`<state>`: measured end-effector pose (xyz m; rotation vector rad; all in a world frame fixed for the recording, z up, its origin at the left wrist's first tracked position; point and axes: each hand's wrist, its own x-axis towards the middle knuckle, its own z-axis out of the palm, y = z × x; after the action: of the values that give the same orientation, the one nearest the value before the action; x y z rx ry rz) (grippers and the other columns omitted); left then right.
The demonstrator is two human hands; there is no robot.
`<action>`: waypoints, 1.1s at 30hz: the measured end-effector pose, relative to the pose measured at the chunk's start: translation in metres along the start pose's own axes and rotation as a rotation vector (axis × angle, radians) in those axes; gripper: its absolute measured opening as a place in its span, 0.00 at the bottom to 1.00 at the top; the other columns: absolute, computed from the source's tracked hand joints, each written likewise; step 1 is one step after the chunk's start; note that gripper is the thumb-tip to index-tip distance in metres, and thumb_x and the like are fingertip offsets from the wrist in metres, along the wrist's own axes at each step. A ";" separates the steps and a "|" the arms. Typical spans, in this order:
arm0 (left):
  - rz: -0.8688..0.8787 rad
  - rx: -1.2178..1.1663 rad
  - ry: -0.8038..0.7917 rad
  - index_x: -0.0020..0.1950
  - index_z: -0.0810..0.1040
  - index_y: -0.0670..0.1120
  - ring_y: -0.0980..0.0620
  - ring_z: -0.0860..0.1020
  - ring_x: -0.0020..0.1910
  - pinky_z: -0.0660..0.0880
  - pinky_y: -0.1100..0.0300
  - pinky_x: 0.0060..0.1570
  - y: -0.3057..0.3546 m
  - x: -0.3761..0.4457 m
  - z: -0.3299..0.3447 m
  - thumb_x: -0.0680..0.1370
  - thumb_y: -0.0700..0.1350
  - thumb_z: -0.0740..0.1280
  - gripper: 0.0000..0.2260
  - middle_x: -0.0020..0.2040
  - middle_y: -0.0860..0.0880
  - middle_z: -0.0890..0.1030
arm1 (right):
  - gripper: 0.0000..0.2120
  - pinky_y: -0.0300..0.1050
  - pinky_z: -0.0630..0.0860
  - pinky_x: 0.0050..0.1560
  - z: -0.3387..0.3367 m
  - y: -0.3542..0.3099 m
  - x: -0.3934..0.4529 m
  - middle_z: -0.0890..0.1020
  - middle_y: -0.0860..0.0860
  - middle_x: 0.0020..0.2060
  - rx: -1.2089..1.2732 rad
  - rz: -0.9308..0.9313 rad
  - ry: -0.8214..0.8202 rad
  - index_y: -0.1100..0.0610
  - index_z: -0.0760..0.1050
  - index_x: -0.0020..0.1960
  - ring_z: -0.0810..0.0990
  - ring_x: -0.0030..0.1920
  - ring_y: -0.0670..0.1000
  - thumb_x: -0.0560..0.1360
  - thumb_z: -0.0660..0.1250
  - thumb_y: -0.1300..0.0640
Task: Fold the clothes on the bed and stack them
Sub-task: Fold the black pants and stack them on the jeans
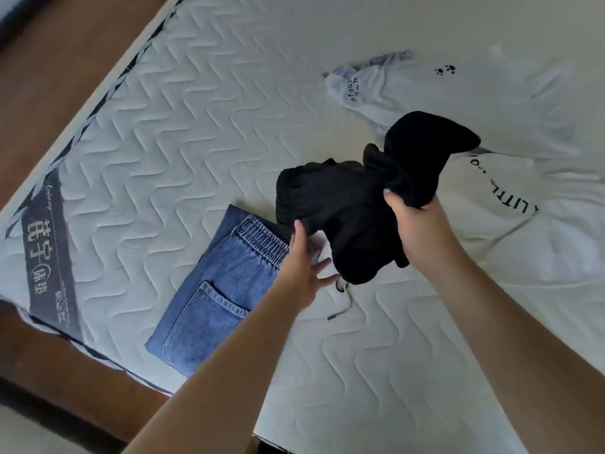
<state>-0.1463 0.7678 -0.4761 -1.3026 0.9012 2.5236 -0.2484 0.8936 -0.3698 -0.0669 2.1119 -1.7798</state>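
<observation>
At frame centre, the right hand point(422, 231) has a closed grip on the black garment point(353, 204), while the left hand point(304, 267), fingers straight, touches it above the folded jeans point(216, 290).

My left hand point(302, 257) hides one corner of the blue jeans point(212, 290). The black clothes point(357, 204) cover part of my right fingers point(393, 204). The white top point(523, 224) runs off the picture's right edge.

Right hand point(422, 231) grips black garment point(353, 208) above folded jeans point(212, 290).
</observation>
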 end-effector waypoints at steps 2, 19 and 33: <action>-0.060 -0.214 -0.092 0.72 0.71 0.53 0.41 0.75 0.66 0.71 0.40 0.64 0.005 -0.011 0.015 0.67 0.75 0.65 0.40 0.69 0.45 0.75 | 0.06 0.37 0.76 0.50 -0.009 -0.021 -0.027 0.84 0.37 0.46 0.119 0.063 -0.046 0.35 0.80 0.44 0.82 0.47 0.38 0.69 0.69 0.46; -0.005 0.102 -0.272 0.53 0.85 0.42 0.44 0.83 0.51 0.80 0.52 0.50 0.042 -0.203 0.018 0.73 0.46 0.62 0.16 0.53 0.41 0.83 | 0.14 0.38 0.80 0.44 -0.026 0.004 -0.242 0.85 0.40 0.46 0.062 0.437 -0.101 0.34 0.77 0.53 0.83 0.46 0.41 0.70 0.73 0.47; 0.058 0.423 -0.473 0.57 0.83 0.40 0.40 0.82 0.51 0.80 0.50 0.49 0.068 -0.358 -0.010 0.65 0.43 0.67 0.21 0.55 0.37 0.82 | 0.28 0.46 0.65 0.71 -0.018 -0.087 -0.295 0.75 0.47 0.67 0.313 0.251 -0.066 0.48 0.59 0.76 0.73 0.66 0.45 0.79 0.64 0.47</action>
<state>0.0504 0.7526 -0.1697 -0.5324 1.2641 2.3386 0.0021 0.9740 -0.2092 0.2102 1.6897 -1.8986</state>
